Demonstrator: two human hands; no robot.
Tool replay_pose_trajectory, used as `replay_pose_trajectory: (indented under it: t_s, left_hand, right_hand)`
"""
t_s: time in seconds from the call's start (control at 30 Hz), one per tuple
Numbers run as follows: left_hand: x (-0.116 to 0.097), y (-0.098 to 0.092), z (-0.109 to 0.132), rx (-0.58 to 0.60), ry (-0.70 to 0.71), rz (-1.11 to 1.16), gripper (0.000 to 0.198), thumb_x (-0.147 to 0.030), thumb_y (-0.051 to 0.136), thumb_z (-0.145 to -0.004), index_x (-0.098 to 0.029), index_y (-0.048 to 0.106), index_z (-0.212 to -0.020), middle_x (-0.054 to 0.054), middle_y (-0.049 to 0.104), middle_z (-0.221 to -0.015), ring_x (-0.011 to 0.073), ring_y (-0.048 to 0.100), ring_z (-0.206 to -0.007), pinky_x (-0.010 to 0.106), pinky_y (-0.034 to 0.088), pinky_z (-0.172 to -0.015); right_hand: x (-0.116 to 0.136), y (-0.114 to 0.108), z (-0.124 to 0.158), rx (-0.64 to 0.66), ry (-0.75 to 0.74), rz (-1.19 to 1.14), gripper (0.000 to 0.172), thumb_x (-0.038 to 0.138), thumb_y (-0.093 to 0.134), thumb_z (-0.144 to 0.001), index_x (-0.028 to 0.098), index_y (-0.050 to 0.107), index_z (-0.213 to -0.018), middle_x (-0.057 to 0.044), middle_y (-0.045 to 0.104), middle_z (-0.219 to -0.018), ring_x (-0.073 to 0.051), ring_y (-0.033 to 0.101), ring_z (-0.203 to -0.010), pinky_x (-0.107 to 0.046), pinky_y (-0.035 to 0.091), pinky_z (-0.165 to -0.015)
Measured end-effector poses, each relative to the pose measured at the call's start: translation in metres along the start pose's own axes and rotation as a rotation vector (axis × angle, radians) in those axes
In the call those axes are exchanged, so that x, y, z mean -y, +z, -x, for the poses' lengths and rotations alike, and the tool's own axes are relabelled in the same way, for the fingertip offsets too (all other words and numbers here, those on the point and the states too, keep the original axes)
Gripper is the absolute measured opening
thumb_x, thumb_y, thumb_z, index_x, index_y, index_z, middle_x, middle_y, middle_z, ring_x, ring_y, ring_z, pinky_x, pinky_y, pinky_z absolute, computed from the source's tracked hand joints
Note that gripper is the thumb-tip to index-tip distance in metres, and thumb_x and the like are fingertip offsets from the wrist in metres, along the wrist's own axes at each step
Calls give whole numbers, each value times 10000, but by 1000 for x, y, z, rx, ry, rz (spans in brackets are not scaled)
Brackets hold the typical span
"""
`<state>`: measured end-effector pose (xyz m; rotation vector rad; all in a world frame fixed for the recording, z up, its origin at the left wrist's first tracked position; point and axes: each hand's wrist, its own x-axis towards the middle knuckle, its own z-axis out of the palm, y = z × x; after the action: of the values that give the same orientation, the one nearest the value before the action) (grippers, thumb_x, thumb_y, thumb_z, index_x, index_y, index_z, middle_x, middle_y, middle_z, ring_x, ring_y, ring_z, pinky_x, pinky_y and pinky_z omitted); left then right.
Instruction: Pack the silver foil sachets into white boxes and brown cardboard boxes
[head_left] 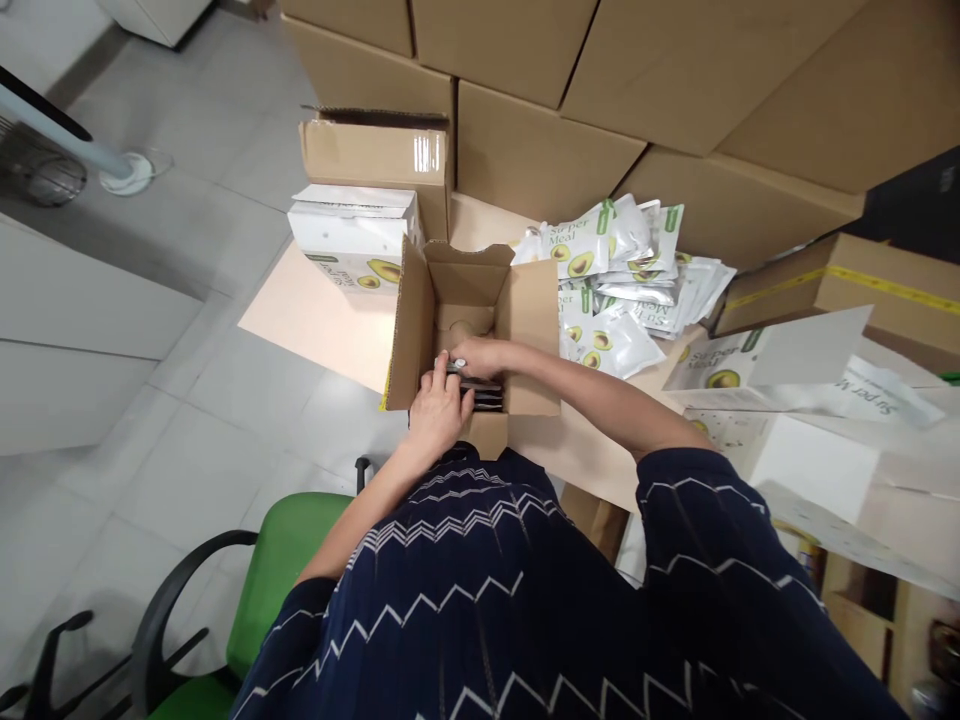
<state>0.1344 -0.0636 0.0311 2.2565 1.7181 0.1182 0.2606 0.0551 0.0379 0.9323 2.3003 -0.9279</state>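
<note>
An open cardboard box [532,320] stands with its flaps raised at the table edge, close to my body. Both hands are inside its near part. My left hand [437,408] reaches over the left flap, its fingers bent and closed around something hidden beneath them. My right hand [478,354] comes in from the right and dips down, its fingers mostly out of sight. Between the two hands a small silvery edge [454,366] shows, too little to name. Several thin dark packets [484,396] stand in a row at the box's near side.
White pouches with avocado pictures [600,270] lie piled right of the box. A white printed carton [360,240] and a brown box [367,150] stand left behind it. Opened white cartons [810,450] are at right, stacked boxes [540,140] behind, a green chair [292,550] at left.
</note>
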Motion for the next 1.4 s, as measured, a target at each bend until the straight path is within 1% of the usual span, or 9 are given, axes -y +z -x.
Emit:
replay_pose_trajectory:
  t_s: [0.27,0.57,0.7,0.87,0.97,1.03,1.17,1.27,1.4]
  left_hand:
    - [3,3,-5,6,77,-76,362,-360,404,-992,-106,599,-1161,187,547,-1425,323,544,-1157,486,468,-992]
    - [3,5,-4,-33,60,-7,570,-360,392,-993,-111,357,-1505,132,427,-1551,319,515,-1197,453,470,-991]
    - [3,7,-4,-18,51,-26,552,-371,377,-998,-114,421,-1485,113,442,-1546,328,521,-1187,461,473,-994]
    - [4,9,-4,-24,57,-26,545,-375,373,-999,-113,459,-1469,108,459,-1534,329,527,-1171,483,467,-1018]
    - [4,9,-5,-31,61,-8,545,-374,371,-997,-116,468,-1467,109,459,-1534,331,530,-1169,488,473,-1012]
    - [4,8,-5,-33,62,8,543,-370,373,-995,-122,467,-1468,117,462,-1530,333,531,-1169,494,481,-998]
    - [5,9,-6,-36,69,6,540,-375,375,-993,-125,473,-1462,114,466,-1528,331,539,-1157,486,485,-981]
    - [5,10,-5,-43,70,-7,544,-381,366,-997,-115,470,-1460,108,459,-1534,329,537,-1160,470,484,-982]
    - [5,10,-4,-36,67,-9,547,-380,369,-1000,-105,467,-1461,117,458,-1534,331,528,-1176,464,481,-988]
  right_hand:
    - [-9,-1,9,-112,-32,-41,286,206,577,-869,124,721,-1102,-121,740,-1085,-176,658,-877,-225,388,-658]
    - [-16,-9,24,-203,-98,-142,281,153,501,-913,104,751,-1032,-117,751,-1057,-163,651,-883,-220,406,-719]
    - [-15,-9,28,-219,-115,-200,214,133,570,-866,105,740,-994,-112,756,-992,-168,662,-858,-230,437,-724]
    - [-38,-18,73,-815,-161,-761,251,292,585,-920,184,658,-1134,-44,740,-965,-112,661,-783,-224,510,-714]
    - [-78,-6,103,-1275,72,-990,332,464,560,-933,220,616,-1151,-10,701,-898,-84,639,-699,-196,504,-646]
    - [-109,18,113,-1388,341,-1002,363,493,526,-940,208,606,-1149,-15,682,-881,-92,634,-687,-201,499,-632]
    - [-145,87,106,-994,800,-830,470,450,596,-884,137,592,-1234,-118,685,-1045,-212,664,-937,-318,517,-831]
    - [-133,131,84,-695,927,-701,812,498,700,-785,125,422,-1451,-223,524,-1368,-332,551,-1223,-383,455,-978]
    - [-101,157,65,-671,1010,-673,995,563,656,-791,150,183,-1563,-260,363,-1480,-374,527,-1243,-402,455,-960]
